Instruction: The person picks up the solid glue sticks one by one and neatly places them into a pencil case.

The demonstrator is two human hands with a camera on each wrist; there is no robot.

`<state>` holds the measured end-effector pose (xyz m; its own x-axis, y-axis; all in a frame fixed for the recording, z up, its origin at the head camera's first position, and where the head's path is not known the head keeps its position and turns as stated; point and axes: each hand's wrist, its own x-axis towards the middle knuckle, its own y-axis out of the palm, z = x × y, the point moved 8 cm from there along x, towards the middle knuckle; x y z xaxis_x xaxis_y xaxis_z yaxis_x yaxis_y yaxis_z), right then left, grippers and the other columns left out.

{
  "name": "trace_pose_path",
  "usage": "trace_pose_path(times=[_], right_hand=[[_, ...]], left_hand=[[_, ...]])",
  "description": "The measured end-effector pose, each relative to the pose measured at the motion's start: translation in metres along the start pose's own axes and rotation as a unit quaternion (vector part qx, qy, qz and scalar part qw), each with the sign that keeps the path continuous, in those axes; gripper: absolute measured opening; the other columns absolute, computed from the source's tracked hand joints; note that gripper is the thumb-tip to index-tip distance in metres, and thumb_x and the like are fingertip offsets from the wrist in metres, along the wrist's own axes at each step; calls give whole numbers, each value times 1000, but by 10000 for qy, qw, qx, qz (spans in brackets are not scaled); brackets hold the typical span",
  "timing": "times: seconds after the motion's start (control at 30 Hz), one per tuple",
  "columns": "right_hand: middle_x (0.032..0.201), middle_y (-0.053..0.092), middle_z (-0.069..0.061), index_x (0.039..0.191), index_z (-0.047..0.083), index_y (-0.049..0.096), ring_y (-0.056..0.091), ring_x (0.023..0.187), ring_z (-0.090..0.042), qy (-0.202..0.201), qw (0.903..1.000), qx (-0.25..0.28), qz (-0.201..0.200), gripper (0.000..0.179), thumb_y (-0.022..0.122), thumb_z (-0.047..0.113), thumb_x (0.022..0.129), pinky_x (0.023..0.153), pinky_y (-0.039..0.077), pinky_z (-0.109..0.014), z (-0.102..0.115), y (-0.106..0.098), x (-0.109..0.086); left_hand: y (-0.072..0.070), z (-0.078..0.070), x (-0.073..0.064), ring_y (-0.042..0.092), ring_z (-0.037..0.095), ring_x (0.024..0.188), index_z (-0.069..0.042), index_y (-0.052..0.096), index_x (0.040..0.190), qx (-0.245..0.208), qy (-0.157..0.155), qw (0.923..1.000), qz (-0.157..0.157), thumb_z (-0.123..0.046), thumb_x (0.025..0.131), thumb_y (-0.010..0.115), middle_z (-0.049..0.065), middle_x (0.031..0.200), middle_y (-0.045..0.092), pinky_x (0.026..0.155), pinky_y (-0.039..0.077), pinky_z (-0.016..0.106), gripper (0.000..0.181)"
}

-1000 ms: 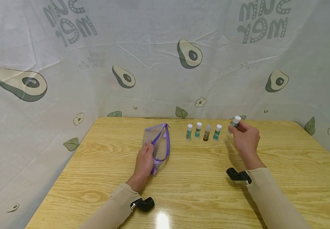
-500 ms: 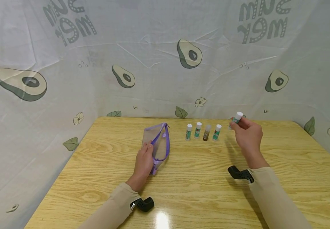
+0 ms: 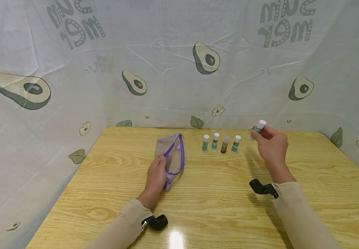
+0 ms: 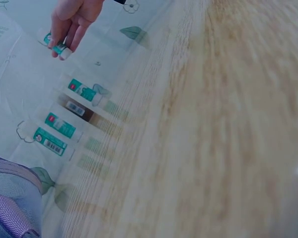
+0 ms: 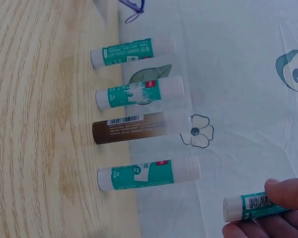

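Observation:
My right hand (image 3: 272,147) pinches a green-and-white glue stick (image 3: 258,128) between thumb and fingers. The stick is tilted and held in the air above the back right of the table. My left hand (image 3: 156,174) holds a see-through zip pouch (image 3: 174,157) with purple trim by its near left side; its mouth gapes toward the right. Between the hands stands a row of upright sticks: green glue sticks (image 5: 149,173) with white caps and one brown stick (image 5: 129,128) with a clear cap. In the left wrist view, only part of the pouch (image 4: 15,198) shows.
The wooden table (image 3: 204,204) ends at a hanging white cloth (image 3: 167,103) printed with avocados, flowers and leaves. The standing sticks are close to that back edge. Black wrist mounts (image 3: 157,222) stick out from both sleeves.
My right hand has risen slightly and shifted a little to the right, carrying the glue stick. The left hand, the pouch and the standing sticks have kept their places.

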<state>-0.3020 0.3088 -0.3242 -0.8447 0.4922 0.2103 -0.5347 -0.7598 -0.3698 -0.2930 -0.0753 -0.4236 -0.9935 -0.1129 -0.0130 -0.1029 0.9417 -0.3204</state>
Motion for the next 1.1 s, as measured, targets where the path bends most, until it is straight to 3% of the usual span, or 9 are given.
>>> trace_pose_path(times=[0.6, 1.1], right_hand=[[131, 66, -11, 133, 12, 64, 64, 110, -2, -130, 9995, -242, 138, 43, 64, 34, 96, 101, 53, -34, 0, 4, -2], [133, 65, -12, 135, 11, 63, 62, 124, -19, -286, 9988, -333, 228, 43, 61, 34, 97, 103, 51, -37, 1, 6, -5]], left_hand=[[1, -1, -2, 18, 34, 153, -10, 42, 150, -210, 68, 9997, 78, -37, 107, 31, 13, 162, 28, 125, 15, 53, 52], [1, -1, 0, 18, 35, 152, -10, 43, 150, -168, 84, 9998, 76, -36, 107, 31, 14, 161, 31, 125, 13, 55, 52]])
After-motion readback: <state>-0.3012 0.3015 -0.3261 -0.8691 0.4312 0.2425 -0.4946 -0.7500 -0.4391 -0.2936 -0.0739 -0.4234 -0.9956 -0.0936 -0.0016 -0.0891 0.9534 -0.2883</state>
